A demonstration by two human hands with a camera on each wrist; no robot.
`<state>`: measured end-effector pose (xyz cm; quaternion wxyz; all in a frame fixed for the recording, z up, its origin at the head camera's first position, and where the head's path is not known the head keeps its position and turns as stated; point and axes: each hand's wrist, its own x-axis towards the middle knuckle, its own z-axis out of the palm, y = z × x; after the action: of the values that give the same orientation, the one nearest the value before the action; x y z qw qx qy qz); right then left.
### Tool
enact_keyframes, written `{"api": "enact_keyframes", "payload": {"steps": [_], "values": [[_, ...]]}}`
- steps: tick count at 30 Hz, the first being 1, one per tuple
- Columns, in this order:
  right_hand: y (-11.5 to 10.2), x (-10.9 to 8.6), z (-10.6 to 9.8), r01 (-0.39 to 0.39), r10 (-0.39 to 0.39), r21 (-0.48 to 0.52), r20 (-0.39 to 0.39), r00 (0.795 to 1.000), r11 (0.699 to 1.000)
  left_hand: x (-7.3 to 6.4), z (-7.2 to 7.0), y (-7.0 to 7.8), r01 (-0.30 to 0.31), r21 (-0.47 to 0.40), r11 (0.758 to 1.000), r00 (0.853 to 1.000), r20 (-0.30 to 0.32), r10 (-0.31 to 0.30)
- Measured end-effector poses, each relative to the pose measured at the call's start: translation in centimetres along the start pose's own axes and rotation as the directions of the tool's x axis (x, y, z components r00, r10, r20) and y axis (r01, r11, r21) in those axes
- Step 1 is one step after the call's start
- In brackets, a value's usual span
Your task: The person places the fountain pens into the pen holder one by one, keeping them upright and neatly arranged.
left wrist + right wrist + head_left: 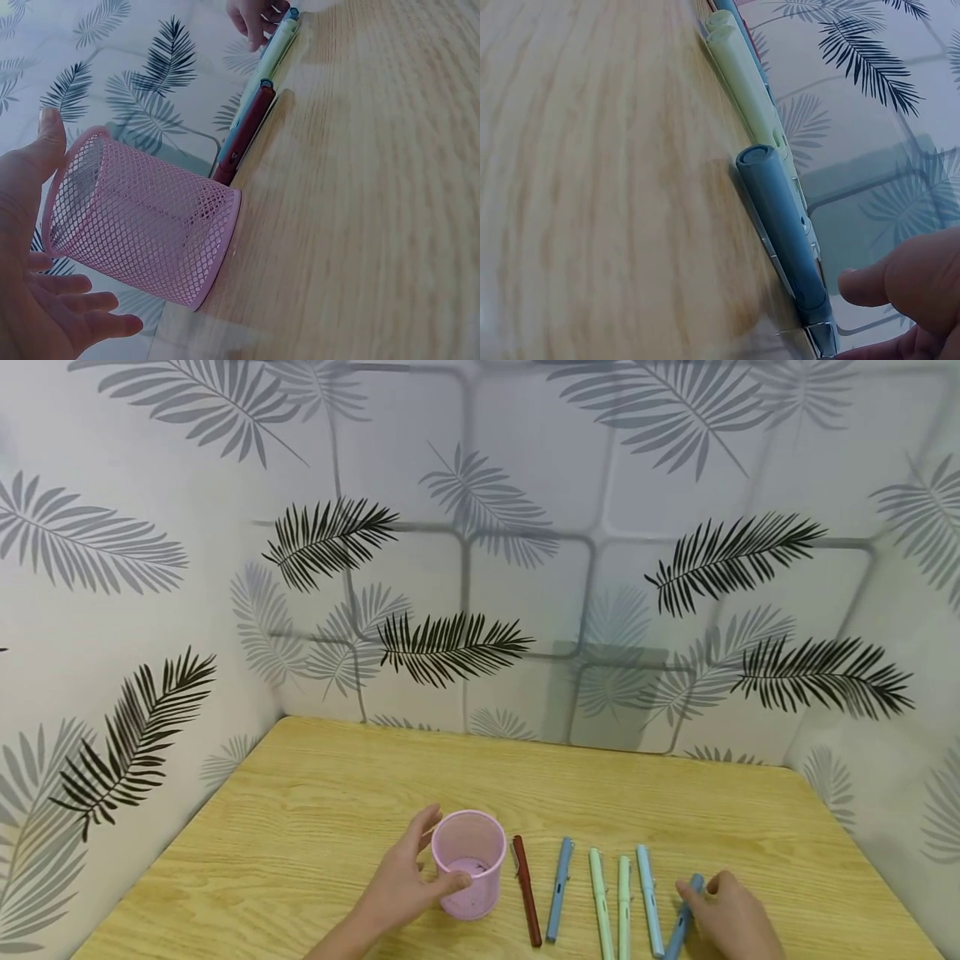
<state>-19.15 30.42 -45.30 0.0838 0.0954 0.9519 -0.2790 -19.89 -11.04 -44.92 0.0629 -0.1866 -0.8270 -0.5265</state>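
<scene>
A pink mesh pen cup (471, 900) stands upright on the table. My left hand (405, 881) is at its left side, thumb over the near rim and fingers behind. In the left wrist view those fingers (90, 301) are loosely spread beside the mesh. My right hand (731, 914) is over the rightmost pen, a dark blue one (681, 928) lying on the table. The right wrist view shows a gap between the thumb (866, 286) and that pen; the other fingers are near its far end, partly out of frame.
Left of the dark blue pen lie a light blue pen (649, 902), two pale green pens (601, 902), another blue pen (558, 893) and a dark red pen (527, 893) close to the cup. A leaf-patterned wall (517, 693) borders the wooden table (315, 793).
</scene>
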Motion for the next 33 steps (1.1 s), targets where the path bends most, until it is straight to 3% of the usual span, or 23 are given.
{"api": "enact_keyframes", "payload": {"steps": [7, 17, 22, 27, 33], "values": [[0.3, 0.2, 0.4, 0.019, -0.02, -0.015, -0.035, 0.999, 1.0, 0.3, 0.7, -0.3, -0.014, -0.064, 0.998, 0.999, 0.028, 0.016], [-0.2, 0.5, 0.5, 0.03, -0.028, 0.016, -0.079, 0.997, 0.999, 0.5, 1.2, -0.5, 0.006, -0.085, 0.996, 0.999, 0.044, -0.002], [-0.4, 0.6, 0.4, 0.042, -0.04, 0.039, -0.068, 0.997, 0.998, 0.5, 1.2, -0.4, 0.038, -0.147, 0.988, 0.999, 0.041, -0.032], [-0.7, 0.6, 0.5, 0.028, -0.025, 0.07, -0.052, 0.998, 0.997, 0.4, 1.5, -0.5, 0.032, -0.206, 0.978, 0.999, 0.032, -0.026], [-0.8, 0.5, 0.3, 0.029, -0.027, 0.095, -0.028, 0.999, 0.995, 0.2, 1.7, -0.8, 0.034, -0.203, 0.979, 0.999, 0.019, -0.031]]}}
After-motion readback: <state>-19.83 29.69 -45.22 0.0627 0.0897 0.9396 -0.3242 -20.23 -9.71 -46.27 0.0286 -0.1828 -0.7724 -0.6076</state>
